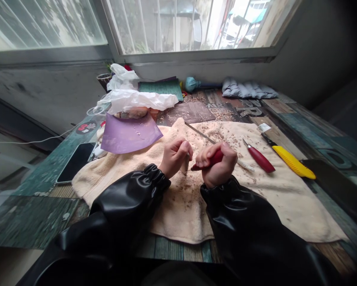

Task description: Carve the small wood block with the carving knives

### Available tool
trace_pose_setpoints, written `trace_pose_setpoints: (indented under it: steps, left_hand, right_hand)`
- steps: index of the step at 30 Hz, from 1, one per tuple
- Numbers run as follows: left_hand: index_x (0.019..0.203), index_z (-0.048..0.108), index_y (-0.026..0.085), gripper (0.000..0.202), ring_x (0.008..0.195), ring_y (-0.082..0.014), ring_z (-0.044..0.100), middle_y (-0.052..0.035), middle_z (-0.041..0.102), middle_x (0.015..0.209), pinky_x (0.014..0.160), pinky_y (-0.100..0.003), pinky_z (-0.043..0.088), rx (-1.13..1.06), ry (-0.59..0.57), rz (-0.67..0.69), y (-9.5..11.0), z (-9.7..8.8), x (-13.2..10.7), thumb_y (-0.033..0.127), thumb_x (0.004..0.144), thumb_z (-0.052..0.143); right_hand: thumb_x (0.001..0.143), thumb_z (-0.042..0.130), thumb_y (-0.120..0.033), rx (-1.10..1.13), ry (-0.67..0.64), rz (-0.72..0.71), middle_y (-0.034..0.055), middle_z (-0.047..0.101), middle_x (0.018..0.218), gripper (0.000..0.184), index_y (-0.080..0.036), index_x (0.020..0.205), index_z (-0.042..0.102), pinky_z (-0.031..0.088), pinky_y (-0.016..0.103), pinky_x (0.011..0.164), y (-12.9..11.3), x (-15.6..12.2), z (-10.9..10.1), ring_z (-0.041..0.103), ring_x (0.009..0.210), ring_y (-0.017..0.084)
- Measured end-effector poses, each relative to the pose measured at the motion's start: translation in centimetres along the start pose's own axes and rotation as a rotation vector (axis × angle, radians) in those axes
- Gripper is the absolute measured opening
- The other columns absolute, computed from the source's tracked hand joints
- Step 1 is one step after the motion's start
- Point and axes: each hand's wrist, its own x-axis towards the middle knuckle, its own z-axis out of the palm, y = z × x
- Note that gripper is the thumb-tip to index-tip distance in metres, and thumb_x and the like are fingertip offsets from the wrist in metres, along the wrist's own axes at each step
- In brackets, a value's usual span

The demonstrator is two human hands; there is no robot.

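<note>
Apparently shaving a small tan workpiece, pinched in the left hand over the towel's middle; gripping a red-handled carving knife in the right hand; probably calling for short strokes next.

Small pale-brown piece, near upright, lower end poking out below left hand! Red-handled knife tight in right hand, slanting down leftward, tip right beside piece, contact unclear.
</note>
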Motion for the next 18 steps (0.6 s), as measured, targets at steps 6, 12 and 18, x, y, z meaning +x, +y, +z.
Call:
trace_pose_setpoints:
  steps: [6,12,18]
  left_hand:
    - [0.051,0.046,0.014,0.035,0.044,-0.0066,0.043,0.0019,0.048,0.047,0.047,-0.021,0.034,-0.010,0.022,0.002,-0.1,0.1,-0.1,0.028,0.082,0.040]
    - [0.050,0.045,0.015,0.034,0.043,-0.0064,0.044,0.0026,0.047,0.046,0.045,-0.020,0.035,-0.037,0.054,-0.016,-0.1,0.1,-0.1,0.028,0.081,0.041]
    - [0.050,0.043,0.016,0.032,0.042,-0.0066,0.043,0.0030,0.047,0.045,0.045,-0.020,0.035,-0.025,0.096,-0.033,-0.2,0.1,-0.1,0.025,0.081,0.040]
  right_hand:
    - [0.078,0.036,-0.030,-0.092,0.024,-0.013,-0.0067,0.036,0.032,0.035,-0.018,0.045,0.044,0.029,0.020,0.029,0.5,-0.4,0.4,0.035,0.026,0.006]
    - [0.079,0.037,-0.029,-0.137,0.031,-0.010,-0.0062,0.037,0.032,0.037,-0.019,0.045,0.043,0.027,0.020,0.028,1.0,-0.5,0.7,0.036,0.026,0.007]
    - [0.079,0.038,-0.028,-0.304,0.051,-0.080,-0.0068,0.037,0.033,0.037,-0.018,0.043,0.042,0.026,0.020,0.030,2.0,-1.0,0.4,0.035,0.028,0.005]
